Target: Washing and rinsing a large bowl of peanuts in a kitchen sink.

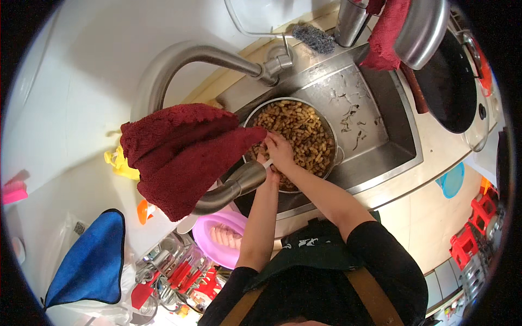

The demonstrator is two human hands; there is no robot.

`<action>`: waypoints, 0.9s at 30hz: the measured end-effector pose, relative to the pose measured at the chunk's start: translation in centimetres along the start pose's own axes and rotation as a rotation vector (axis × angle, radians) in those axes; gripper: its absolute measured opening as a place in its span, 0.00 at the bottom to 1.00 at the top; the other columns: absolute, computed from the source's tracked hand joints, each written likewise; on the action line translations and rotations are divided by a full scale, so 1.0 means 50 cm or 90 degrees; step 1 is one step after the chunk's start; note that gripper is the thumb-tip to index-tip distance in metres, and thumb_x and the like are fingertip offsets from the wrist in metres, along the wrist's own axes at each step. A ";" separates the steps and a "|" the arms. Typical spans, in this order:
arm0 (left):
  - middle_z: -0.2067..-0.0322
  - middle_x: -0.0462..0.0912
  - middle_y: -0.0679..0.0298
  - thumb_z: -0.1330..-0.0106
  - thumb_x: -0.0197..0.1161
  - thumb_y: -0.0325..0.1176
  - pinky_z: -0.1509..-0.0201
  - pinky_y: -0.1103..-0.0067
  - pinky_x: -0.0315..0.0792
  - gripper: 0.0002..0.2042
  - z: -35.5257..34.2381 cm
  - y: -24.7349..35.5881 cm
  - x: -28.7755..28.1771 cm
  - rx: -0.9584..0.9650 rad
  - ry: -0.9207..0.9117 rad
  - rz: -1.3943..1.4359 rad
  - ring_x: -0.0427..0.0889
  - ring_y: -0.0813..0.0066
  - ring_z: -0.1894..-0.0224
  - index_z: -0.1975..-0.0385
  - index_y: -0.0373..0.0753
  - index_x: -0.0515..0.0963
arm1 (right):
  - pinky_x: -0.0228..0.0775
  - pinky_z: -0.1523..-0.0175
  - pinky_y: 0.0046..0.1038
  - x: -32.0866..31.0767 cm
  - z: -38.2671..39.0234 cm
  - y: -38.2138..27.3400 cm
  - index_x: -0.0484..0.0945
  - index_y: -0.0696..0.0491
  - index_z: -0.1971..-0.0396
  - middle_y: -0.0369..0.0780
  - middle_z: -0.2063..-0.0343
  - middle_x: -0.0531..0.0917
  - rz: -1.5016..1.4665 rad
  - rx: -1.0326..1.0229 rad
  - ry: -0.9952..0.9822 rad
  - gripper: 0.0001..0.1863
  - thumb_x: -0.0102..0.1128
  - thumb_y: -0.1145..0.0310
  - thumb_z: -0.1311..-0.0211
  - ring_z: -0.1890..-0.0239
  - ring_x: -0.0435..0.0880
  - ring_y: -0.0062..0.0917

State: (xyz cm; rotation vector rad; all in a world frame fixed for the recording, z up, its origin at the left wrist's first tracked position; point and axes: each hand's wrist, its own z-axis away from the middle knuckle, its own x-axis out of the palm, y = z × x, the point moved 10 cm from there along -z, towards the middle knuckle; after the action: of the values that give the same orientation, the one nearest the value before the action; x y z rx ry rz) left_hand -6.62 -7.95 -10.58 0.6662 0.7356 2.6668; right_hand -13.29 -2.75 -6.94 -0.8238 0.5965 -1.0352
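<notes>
Metal pot (291, 99), round, one: it stood in the left part of the stainless-steel sink (375, 163), loaded with small brown-and-tan pieces (305, 130), exact kind not made out. Handling, as judged: rigid, probably heavy with its load, possibly slippery if wet; best taken by the side handle (340, 155) and the opposite rim together. Pieces: seemingly loose and light singly, better scooped than pinched.

Hands, two: the left hand (262, 160) and the right hand (280, 153) were close together over the pot's left part, by the outlet of the faucet (212, 52); whether either gripped anything could not be told.

Towel (179, 146), dark red, soft, one: it hung over the faucet, a corner ending by the right hand, contact uncertain.

Obscured: much of the left hand, behind spout and right hand; part of the pot's left rim; any running water. Cut off: a curved steel article (424, 32), upper edge, kind unclear.
</notes>
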 end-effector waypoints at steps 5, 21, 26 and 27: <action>0.57 0.69 0.62 0.41 0.47 0.43 0.55 0.72 0.66 0.18 0.002 0.003 -0.014 -0.011 0.011 -0.006 0.68 0.68 0.54 0.54 0.42 0.65 | 0.57 0.50 0.32 0.025 0.050 -0.065 0.74 0.52 0.63 0.43 0.58 0.72 0.218 -0.223 0.029 0.16 0.40 0.63 0.46 0.53 0.67 0.35; 0.56 0.68 0.62 0.41 0.47 0.42 0.55 0.71 0.66 0.18 -0.009 -0.019 -0.013 -0.068 0.020 -0.052 0.68 0.67 0.54 0.52 0.42 0.64 | 0.56 0.47 0.35 0.013 -0.034 0.045 0.68 0.49 0.55 0.45 0.49 0.62 0.238 -0.151 0.028 0.19 0.38 0.60 0.46 0.49 0.62 0.43; 0.55 0.68 0.61 0.41 0.47 0.41 0.54 0.71 0.66 0.19 -0.006 0.005 -0.060 -0.054 0.045 -0.097 0.68 0.66 0.54 0.51 0.42 0.63 | 0.52 0.45 0.28 0.048 0.050 -0.041 0.65 0.52 0.52 0.45 0.49 0.62 0.300 -0.192 -0.031 0.21 0.41 0.60 0.45 0.46 0.59 0.37; 0.54 0.68 0.61 0.41 0.47 0.41 0.54 0.71 0.66 0.19 -0.008 0.004 -0.055 -0.057 0.044 -0.108 0.68 0.66 0.54 0.50 0.42 0.63 | 0.51 0.44 0.29 0.031 0.018 -0.004 0.65 0.51 0.52 0.45 0.48 0.62 0.226 -0.106 -0.031 0.22 0.42 0.59 0.46 0.46 0.59 0.37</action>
State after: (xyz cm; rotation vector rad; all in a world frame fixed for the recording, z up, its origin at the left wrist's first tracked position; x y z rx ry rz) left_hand -4.52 -9.33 -11.73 0.4686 0.6559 2.5602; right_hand -12.10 -3.94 -6.36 -0.8486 0.7637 -0.6470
